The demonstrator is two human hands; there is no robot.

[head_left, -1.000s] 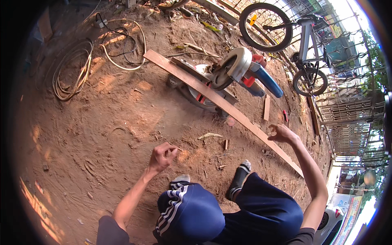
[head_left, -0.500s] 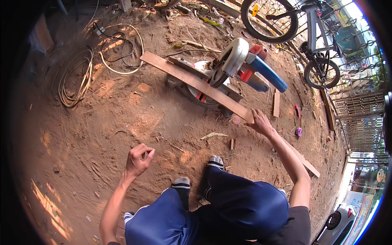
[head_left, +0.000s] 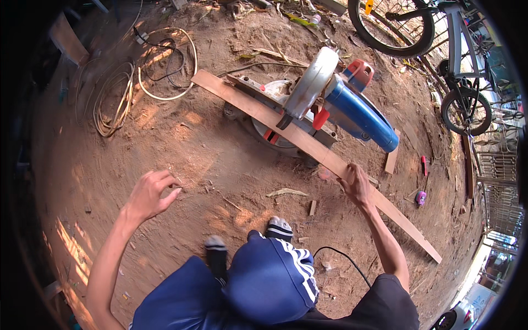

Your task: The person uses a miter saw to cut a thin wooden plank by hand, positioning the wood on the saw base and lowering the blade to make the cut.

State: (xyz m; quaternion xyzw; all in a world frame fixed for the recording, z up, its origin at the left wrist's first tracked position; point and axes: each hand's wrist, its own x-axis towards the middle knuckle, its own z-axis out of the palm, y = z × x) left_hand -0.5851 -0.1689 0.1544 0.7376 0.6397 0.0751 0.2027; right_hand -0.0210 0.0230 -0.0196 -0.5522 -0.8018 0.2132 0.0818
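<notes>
A long thin wooden plank (head_left: 242,102) lies slantwise across the base of a miter saw (head_left: 308,88), which has a blue motor body and a grey blade guard. My right hand (head_left: 356,184) grips the plank to the right of the saw, fingers bent over its edge. Beyond that hand, a length of wood (head_left: 407,225) carries on toward the lower right; my hand covers the join, so I cannot tell if it is one piece. My left hand (head_left: 152,195) hovers over the dirt at left, fingers loosely curled, thumb apart, holding nothing.
Coiled hose (head_left: 113,107) and a dark cable (head_left: 175,58) lie on the dirt at far left. A bicycle (head_left: 454,49) stands at the far right by a fence. A pink tape measure (head_left: 421,198), a red tool (head_left: 424,166) and wood offcuts (head_left: 392,154) are scattered at right.
My left hand has moved left and its fingers have loosened. My right hand still grips the plank. The view has shifted, and more of the wood beyond my right hand shows.
</notes>
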